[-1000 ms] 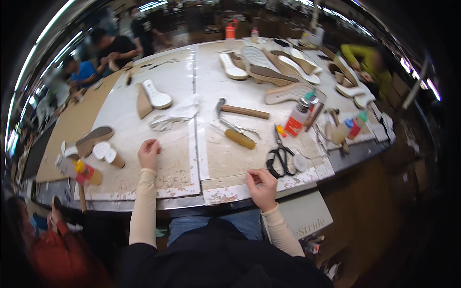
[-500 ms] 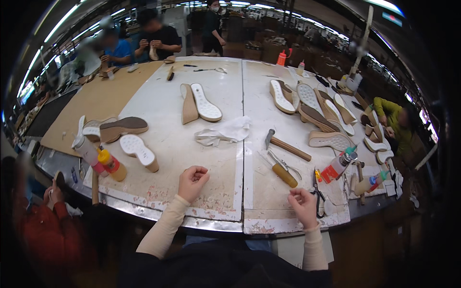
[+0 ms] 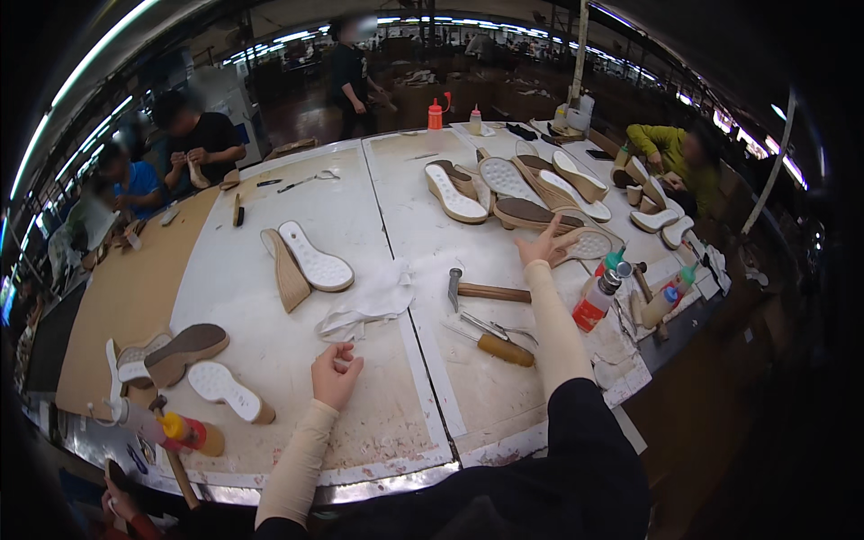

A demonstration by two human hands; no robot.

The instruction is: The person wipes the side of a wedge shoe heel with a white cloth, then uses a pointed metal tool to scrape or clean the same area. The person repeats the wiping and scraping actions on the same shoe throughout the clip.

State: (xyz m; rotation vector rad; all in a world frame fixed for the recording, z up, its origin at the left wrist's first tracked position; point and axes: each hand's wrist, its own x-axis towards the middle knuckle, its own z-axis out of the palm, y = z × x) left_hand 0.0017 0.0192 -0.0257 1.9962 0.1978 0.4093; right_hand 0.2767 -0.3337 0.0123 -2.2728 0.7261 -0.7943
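Note:
My right hand reaches out over the far right group of wedge soles, fingers spread and nothing in its grasp. It is at the near edge of a dark-topped wedge sole and a tan wedge sole; contact cannot be made out. My left hand hovers above the near part of the table, loosely curled with a gap between thumb and fingers, and appears to hold nothing. Just beyond it lies a crumpled white cloth. Farther off stand two wedge soles, one white-topped.
A hammer and a yellow-handled tool lie beside my right forearm. Glue bottles stand right of it. More soles and a yellow-capped bottle are at left. Other people work around the table.
My right hand has moved forward from the near table edge to the soles, its fingers spreading. My left hand remains loosely curled near the front. The view has turned toward the right.

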